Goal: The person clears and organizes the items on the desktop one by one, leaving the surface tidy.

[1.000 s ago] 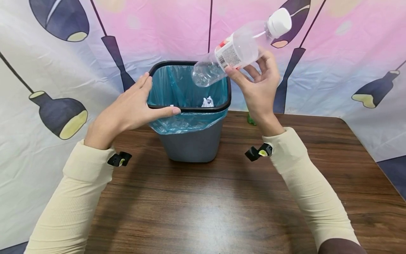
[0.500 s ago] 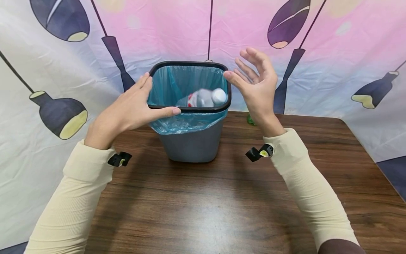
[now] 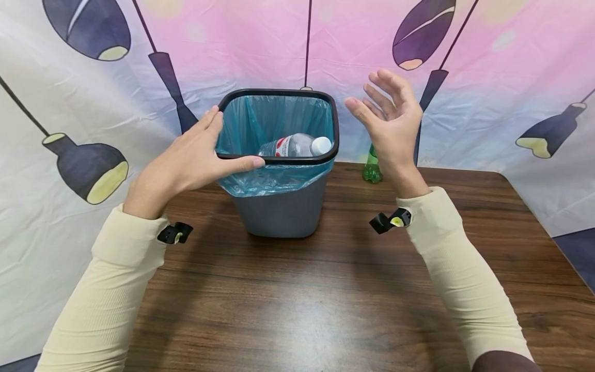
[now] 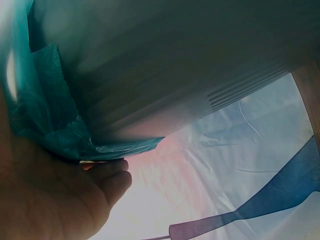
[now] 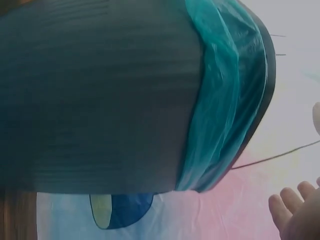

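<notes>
A grey trash bin [image 3: 281,209] with a black rim stands on the table, its blue-green liner [image 3: 251,116] folded over the edge. My left hand [image 3: 188,160] rests on the bin's left front corner, thumb laid along the front rim and fingers straight at the left side. Inside the bin lies a clear plastic bottle [image 3: 297,145] with a white cap and a red and white label; the front rim hides its lower part. To the right of the bin my right hand [image 3: 395,119] hangs in the air, fingers loosely spread and holding nothing.
A green plastic bottle [image 3: 373,168] stands on the table behind my right wrist, its upper part hidden by that hand. The brown wooden table [image 3: 297,299] ends at a printed cloth backdrop [image 3: 269,41] just behind the bin.
My right hand has let go of the clear bottle, which dropped into the bin, and has moved slightly right. More of the green bottle shows. My left hand has stayed on the rim.
</notes>
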Action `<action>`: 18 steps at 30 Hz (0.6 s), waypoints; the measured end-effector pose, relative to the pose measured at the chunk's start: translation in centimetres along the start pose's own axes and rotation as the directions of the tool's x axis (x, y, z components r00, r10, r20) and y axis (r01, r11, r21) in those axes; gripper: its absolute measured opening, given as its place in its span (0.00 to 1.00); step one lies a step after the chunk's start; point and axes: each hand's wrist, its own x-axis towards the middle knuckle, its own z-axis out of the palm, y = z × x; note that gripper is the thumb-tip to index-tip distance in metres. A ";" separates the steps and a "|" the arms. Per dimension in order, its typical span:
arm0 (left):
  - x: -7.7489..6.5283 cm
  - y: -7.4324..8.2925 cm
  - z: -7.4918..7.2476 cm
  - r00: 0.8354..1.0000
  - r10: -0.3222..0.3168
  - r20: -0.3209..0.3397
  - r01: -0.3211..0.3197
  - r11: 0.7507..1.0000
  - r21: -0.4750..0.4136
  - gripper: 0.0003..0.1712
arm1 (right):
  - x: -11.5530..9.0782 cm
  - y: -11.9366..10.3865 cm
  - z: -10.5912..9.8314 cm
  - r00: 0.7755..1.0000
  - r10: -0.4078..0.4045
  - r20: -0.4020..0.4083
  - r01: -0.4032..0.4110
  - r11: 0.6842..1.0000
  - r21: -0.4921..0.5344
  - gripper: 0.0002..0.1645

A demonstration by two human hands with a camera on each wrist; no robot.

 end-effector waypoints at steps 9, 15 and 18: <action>0.0 0.0 0.0 1.000 -0.003 0.003 0.003 1.000 -0.003 0.73 | 0.7 1.0 -2.1 0.997 0.013 -0.081 -0.019 0.997 -0.079 0.37; -0.1 0.1 -0.1 1.000 -0.006 0.003 0.006 1.000 0.000 0.73 | 1.1 1.9 -3.9 0.984 0.081 -0.157 -0.111 0.975 -0.191 0.40; -0.1 0.1 -0.1 1.000 -0.006 0.005 0.006 1.000 0.002 0.73 | 1.3 2.6 -4.8 0.973 0.113 -0.199 -0.161 0.957 -0.242 0.42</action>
